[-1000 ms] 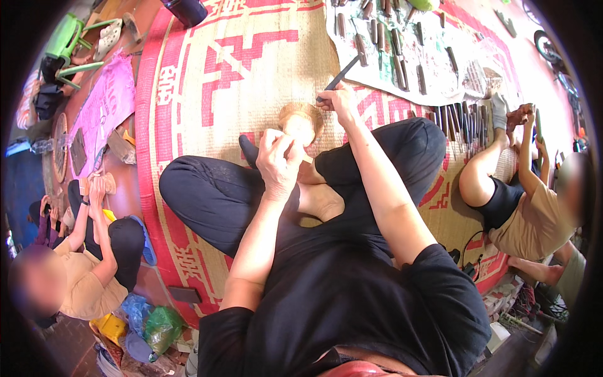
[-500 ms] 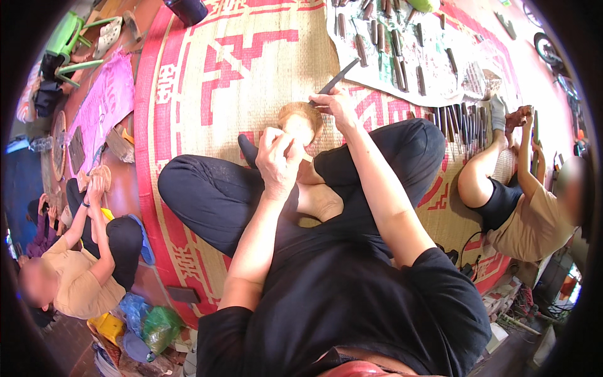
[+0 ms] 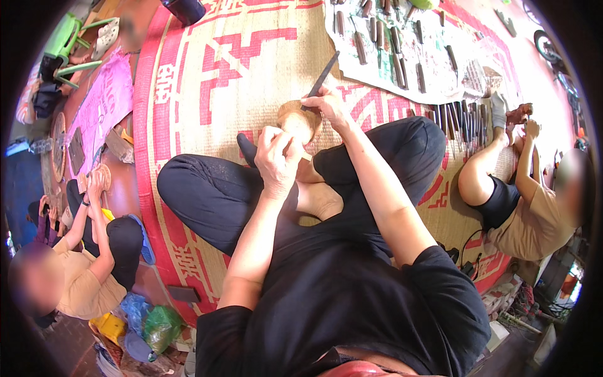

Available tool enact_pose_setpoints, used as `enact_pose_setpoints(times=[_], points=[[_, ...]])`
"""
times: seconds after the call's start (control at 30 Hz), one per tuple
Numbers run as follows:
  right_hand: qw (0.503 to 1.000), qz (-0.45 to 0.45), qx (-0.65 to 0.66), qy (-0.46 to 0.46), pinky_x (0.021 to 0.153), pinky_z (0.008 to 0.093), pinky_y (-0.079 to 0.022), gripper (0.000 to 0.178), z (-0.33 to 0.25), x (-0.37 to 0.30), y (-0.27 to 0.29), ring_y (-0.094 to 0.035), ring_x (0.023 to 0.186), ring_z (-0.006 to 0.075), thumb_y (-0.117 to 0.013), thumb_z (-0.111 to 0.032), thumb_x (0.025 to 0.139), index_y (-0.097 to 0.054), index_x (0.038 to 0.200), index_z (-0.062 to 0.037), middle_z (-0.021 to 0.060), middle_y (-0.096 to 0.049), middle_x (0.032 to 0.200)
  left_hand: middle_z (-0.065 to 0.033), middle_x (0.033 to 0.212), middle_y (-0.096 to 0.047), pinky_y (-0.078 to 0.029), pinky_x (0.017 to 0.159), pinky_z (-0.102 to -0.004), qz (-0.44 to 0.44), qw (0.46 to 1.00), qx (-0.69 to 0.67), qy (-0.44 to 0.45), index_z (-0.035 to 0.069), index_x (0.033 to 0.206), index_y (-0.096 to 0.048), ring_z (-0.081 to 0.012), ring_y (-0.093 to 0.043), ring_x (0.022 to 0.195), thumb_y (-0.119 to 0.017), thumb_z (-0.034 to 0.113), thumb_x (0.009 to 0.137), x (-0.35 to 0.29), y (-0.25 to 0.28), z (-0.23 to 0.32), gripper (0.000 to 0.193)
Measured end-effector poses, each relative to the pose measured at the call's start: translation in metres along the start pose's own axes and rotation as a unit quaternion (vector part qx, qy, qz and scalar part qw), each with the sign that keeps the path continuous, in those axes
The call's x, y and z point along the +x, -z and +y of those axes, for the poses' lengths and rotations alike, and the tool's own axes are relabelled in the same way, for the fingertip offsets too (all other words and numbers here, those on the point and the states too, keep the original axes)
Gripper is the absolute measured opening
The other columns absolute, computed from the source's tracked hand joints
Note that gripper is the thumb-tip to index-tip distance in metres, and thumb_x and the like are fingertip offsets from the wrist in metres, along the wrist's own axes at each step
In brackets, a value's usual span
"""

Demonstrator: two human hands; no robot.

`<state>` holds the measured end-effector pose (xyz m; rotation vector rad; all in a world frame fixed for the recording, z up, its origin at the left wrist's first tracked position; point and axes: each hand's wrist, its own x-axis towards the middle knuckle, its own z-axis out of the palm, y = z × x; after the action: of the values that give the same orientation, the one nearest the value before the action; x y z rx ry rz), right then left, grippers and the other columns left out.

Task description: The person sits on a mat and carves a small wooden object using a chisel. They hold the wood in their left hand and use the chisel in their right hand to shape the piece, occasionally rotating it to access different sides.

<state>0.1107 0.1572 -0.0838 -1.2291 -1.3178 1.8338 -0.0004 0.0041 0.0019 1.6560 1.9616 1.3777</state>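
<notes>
A round, pale carved wooden piece (image 3: 293, 120) rests low between my legs, just above my bare foot (image 3: 321, 200). My left hand (image 3: 279, 162) is closed on its near side, fingers bunched together. Against its upper right edge lies the lower end of a long, dark, narrow file (image 3: 323, 74). My right hand (image 3: 329, 108) is closed around that end, and the rest of the file points up and slightly right. Bright glare washes out the wood's surface, and my left fingers hide part of it.
I sit on a red-and-straw woven mat (image 3: 251, 75). Several dark-handled tools lie on a white sheet (image 3: 433, 88) at the far right, with a row of tools (image 3: 461, 125) beside my right knee. Co-workers sit left (image 3: 88, 276) and right (image 3: 534, 213). A dark container (image 3: 184, 9) stands at the far edge.
My right hand has shifted slightly left, and the file has swung to a steeper angle, its far end moving left. My left hand and the wooden piece stay almost in place.
</notes>
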Motion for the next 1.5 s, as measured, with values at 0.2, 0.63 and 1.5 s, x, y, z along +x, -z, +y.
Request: enact_pose_setpoints(times=[0.2,0.63,1.5], points=[[0.995,0.072,0.065,-0.028,0.064,0.0268,-0.048,0.017,-0.004,0.012,0.015,-0.061,0.069,0.0138,-0.067,-0.009,0.073,-0.059,0.086,-0.0007,0.0092,-0.064,0.075,-0.0084,0.077,-0.049,-0.043,0.064,-0.0332,0.003,1.0,0.004,-0.004,0.002,0.074,-0.058,-0.0235,-0.053,0.07,-0.066,0.014,0.079,0.001,0.0,0.002,0.016],[0.995,0.09,0.046,0.012,0.056,0.0239,-0.048,0.012,-0.008,0.013,0.009,-0.059,0.059,0.0123,-0.065,-0.004,0.073,-0.061,0.084,-0.001,0.0072,-0.064,0.072,-0.0075,0.077,-0.049,-0.044,0.061,-0.0332,0.008,1.0,0.003,-0.005,0.004,0.078,-0.061,-0.0223,-0.053,0.068,-0.065,0.007,0.072,-0.001,0.001,0.0,0.008],[0.983,0.136,0.121,-0.005,0.05,0.0222,-0.045,0.009,-0.004,0.002,0.015,-0.058,0.055,0.0118,-0.064,-0.001,0.076,-0.056,0.081,-0.0022,0.0074,-0.062,0.07,-0.0037,0.087,-0.057,-0.041,0.08,-0.0389,0.031,0.976,0.13,-0.175,0.01,0.083,-0.067,-0.0269,-0.05,0.088,-0.064,0.032,0.082,0.003,-0.002,0.005,0.022]])
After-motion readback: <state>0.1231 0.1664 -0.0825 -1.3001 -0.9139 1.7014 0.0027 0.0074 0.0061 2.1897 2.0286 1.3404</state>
